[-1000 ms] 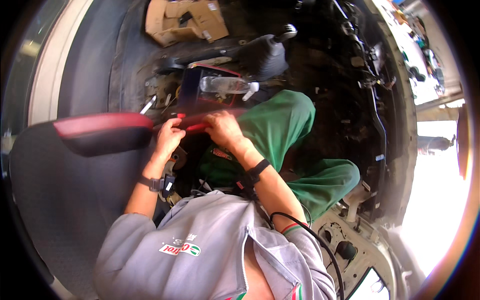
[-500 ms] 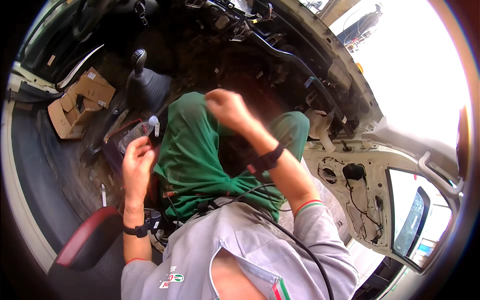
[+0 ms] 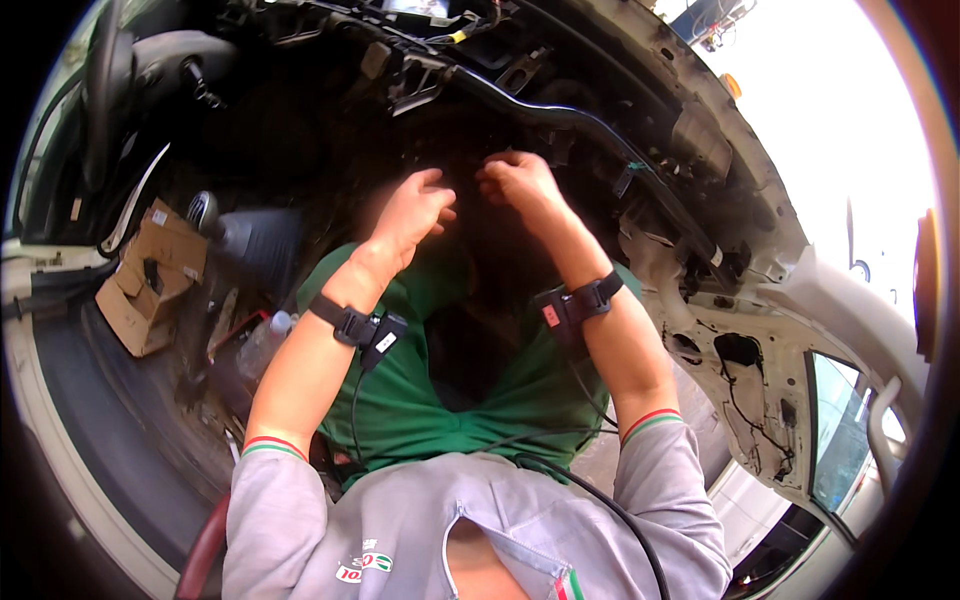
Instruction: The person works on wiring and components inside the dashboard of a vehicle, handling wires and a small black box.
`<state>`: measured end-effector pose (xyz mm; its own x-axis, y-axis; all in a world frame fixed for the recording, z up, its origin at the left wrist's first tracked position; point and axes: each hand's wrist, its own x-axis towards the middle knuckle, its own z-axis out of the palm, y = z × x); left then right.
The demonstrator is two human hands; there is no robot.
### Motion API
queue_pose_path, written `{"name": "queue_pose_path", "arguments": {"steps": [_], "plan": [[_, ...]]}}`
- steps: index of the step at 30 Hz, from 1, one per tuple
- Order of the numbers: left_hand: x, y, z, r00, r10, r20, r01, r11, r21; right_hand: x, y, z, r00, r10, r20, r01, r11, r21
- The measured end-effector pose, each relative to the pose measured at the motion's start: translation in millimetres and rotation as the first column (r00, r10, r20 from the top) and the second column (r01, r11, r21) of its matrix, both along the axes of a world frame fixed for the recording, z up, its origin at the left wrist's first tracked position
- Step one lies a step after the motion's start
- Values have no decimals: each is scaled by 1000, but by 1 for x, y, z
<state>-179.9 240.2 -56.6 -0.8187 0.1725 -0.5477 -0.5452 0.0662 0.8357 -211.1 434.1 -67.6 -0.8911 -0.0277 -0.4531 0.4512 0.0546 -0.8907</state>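
Both of my arms reach forward over my green-trousered knees into the dark, stripped dashboard space. My left hand [image 3: 408,215] is in the air above the left knee, fingers loosely bent and apart, with nothing visible in it. To its right, a short gap away, my right hand [image 3: 524,186] has its fingers curled and drawn together toward the left. Whether something small is between those fingertips cannot be made out. Beyond the hands runs a bare metal dashboard crossbar [image 3: 540,106] with brackets and wiring. A strapped black device sits on each wrist.
At left are a gear lever [image 3: 203,212], an opened cardboard box [image 3: 160,262] and a clear plastic bottle [image 3: 262,345]. A steering wheel [image 3: 100,100] stands at the far left. On the right an open door [image 3: 745,400] shows its bare inner panel. A black cable [image 3: 600,500] crosses my lap.
My left hand has swung up and forward from beside the bottle to near the right hand. My right hand has moved forward and right. The view has shifted.
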Motion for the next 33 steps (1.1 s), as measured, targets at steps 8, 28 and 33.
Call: {"name": "queue_pose_path", "arguments": {"steps": [8, 28, 33], "plan": [[-82, 9, -110, 971, 217, 97, -230, 959, 165, -26, -26, -25, 949, 295, -110, -235, 897, 374], [-101, 16, -156, 665, -566, -488, 86, 707, -702, -14, -16, -34, 866, 497, -65, -279, 585, 762], [-85, 39, -137, 859, -164, -484, -74, 897, -436, -15, -17, -33, 846, 532, -41, -285, 514, 809]]}}
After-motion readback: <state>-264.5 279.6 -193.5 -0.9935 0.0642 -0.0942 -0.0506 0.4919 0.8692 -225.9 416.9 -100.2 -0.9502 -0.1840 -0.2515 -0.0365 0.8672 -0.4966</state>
